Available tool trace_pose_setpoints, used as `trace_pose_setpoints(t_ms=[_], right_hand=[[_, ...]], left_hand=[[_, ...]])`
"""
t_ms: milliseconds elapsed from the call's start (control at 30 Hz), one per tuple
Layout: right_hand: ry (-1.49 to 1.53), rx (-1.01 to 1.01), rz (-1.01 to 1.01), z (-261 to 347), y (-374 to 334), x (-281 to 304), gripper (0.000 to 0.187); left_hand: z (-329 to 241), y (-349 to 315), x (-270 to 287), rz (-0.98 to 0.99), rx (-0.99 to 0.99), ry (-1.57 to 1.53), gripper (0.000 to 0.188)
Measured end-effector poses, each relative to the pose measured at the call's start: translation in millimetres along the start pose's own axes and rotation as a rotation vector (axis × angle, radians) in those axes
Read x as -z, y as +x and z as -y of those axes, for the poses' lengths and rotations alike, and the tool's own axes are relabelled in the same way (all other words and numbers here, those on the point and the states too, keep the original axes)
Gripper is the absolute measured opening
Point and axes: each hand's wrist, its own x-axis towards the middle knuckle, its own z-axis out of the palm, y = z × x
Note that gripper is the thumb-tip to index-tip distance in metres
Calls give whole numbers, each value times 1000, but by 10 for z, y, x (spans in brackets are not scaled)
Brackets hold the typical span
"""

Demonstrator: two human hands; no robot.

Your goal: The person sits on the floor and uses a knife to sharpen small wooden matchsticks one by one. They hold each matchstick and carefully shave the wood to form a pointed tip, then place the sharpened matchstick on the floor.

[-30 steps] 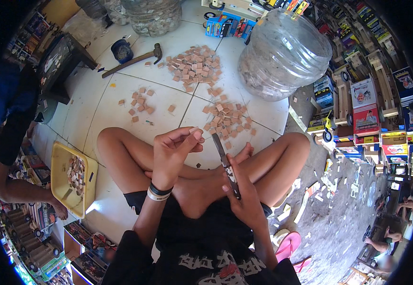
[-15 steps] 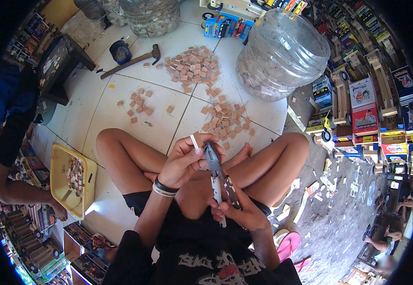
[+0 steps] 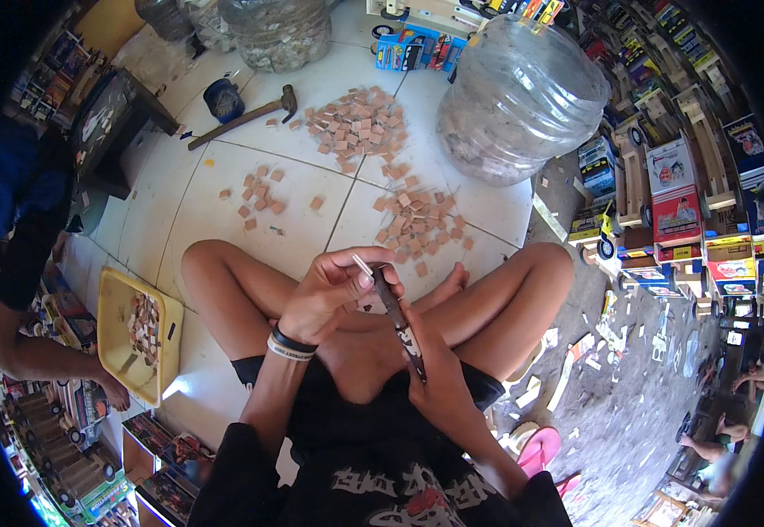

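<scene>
Head view: white tiled floor (image 3: 224,228) strewn with small wooden blocks (image 3: 356,132), a hammer (image 3: 246,114), a big clear plastic jug (image 3: 522,97), a yellow tray (image 3: 114,303) at left, toy trucks (image 3: 681,202) stacked along the right. Left hand (image 3: 329,294) curled, fingertips pinching a small pale piece (image 3: 363,265) over the crossed legs. Right hand (image 3: 435,382) closed around a dark pliers-like tool (image 3: 397,316), its tip touching that piece.

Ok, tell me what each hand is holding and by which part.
The left hand pinches a thin pale stick near its lower end. The right hand grips pliers by the handles, jaws up beside the stick.
</scene>
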Motion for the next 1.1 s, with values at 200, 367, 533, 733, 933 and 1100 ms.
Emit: trace_pose_setpoints(t_ms=[200,367,533,733,933,1100], right_hand=[[45,-10,-20,13,41,0,67],[243,-124,94,44,-15,60,69],[538,-242,177,-6,-39,25,71],[916,-217,182,-71,-35,-104,77],[894,-263,171,-69,-58,-125,74],[862,-242,146,-86,-44,-151,85]], left_hand=[[59,-32,-6,-58,2,15,41],[-50,-22,-25,44,-138,62,26],[-138,-12,-105,-62,-55,-38,16],[69,-47,-285,-142,-136,-42,16],[163,-114,-355,-235,-166,-40,14],[179,-115,-411,-269,-178,-72,14]])
